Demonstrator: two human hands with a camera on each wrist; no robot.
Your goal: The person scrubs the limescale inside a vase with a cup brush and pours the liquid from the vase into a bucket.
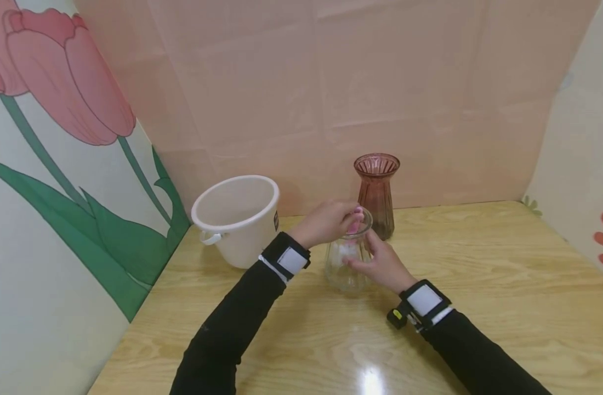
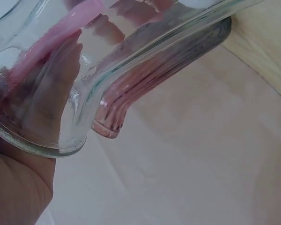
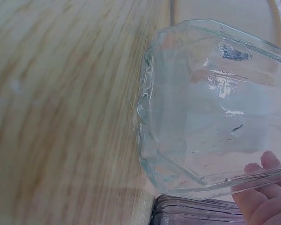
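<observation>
We have the clear glass vase (image 1: 347,262) between both hands near the middle of the wooden table (image 1: 479,285): our right hand (image 1: 380,263) curls round its belly from the right side, and our left hand (image 1: 328,222) grips the rim from above, its fingers hooked over the lip beside something pink (image 1: 354,225) at the mouth that we cannot make out well; in the left wrist view a pink streak (image 2: 61,30) shows through the glass. To do this well, we judge that the right hand should carry the hold low on the widest part, while the left works lightly at the lip, since smooth glass slides under a loose pinch and the base looks to be on or just off the table. The vase is thick, transparent and ribbed, with faceted shoulders and a rolled rim that catch bright glints. Just behind it stands a rose-tinted glass vase (image 1: 376,193), fluted, narrow at the waist and flared at the top, close enough to be knocked if we swing wide. To the left sits a white plastic bucket (image 1: 236,218), matte, round and open. The table is pale, glossy, grained wood.
</observation>
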